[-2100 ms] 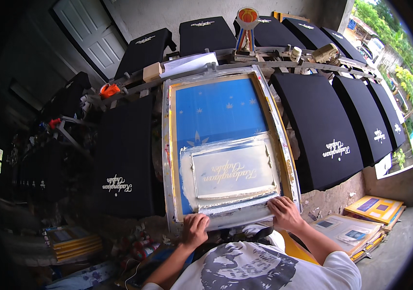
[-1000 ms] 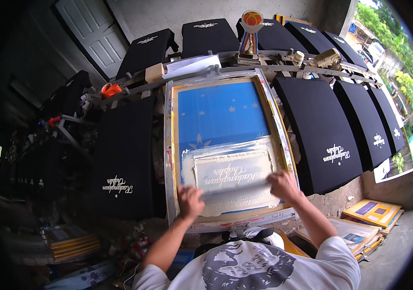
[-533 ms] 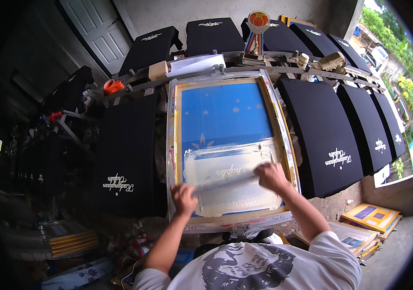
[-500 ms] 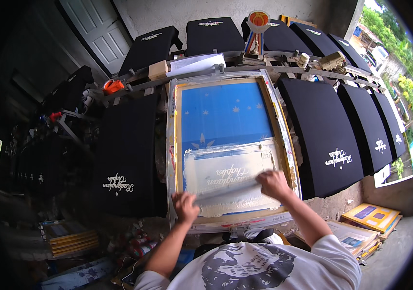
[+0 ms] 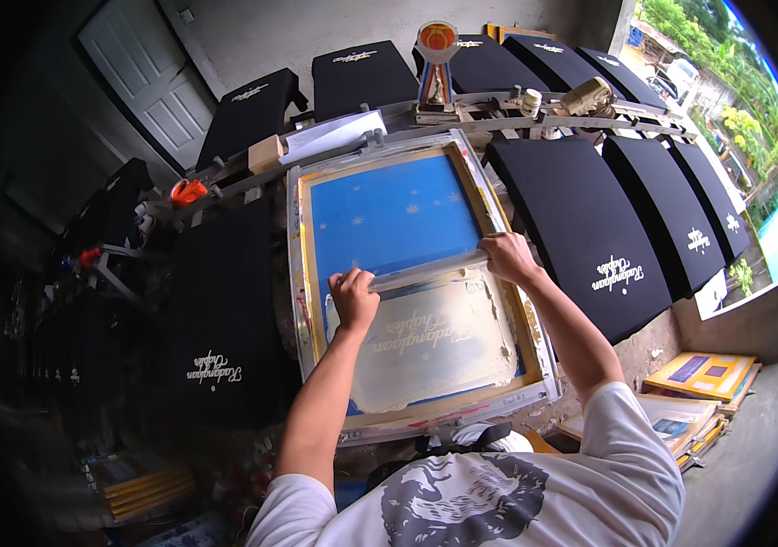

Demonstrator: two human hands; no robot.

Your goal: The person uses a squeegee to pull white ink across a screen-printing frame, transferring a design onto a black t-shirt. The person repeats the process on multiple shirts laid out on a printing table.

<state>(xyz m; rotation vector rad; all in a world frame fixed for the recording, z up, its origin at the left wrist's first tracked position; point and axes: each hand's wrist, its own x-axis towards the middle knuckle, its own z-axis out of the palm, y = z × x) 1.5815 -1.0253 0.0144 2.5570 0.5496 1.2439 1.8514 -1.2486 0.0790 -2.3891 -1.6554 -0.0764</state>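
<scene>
A squeegee (image 5: 427, 272) spans a screen-printing frame (image 5: 296, 246), one end in each of my hands. My left hand (image 5: 353, 298) is closed round its left end, and my right hand (image 5: 509, 256) grips the right end near the frame's right side. The blade lies across the mesh, at the border between the blue upper part (image 5: 389, 205) and a patch coated with white ink (image 5: 434, 337). Script lettering shows through that ink. Under my fingers, the squeegee's ends are hidden.
Black shirts (image 5: 580, 228) stretched on boards stand either side of the frame, with more (image 5: 366, 80) behind a metal rail. A trophy (image 5: 436, 73), white paper (image 5: 334, 135) and an orange tool (image 5: 188, 192) sit along the rail. Stacked screens (image 5: 703, 376) lie at lower right.
Both hands have pushed the squeegee away from me, from the lower part of the white patch to its far edge. The view has shifted and tilted slightly.
</scene>
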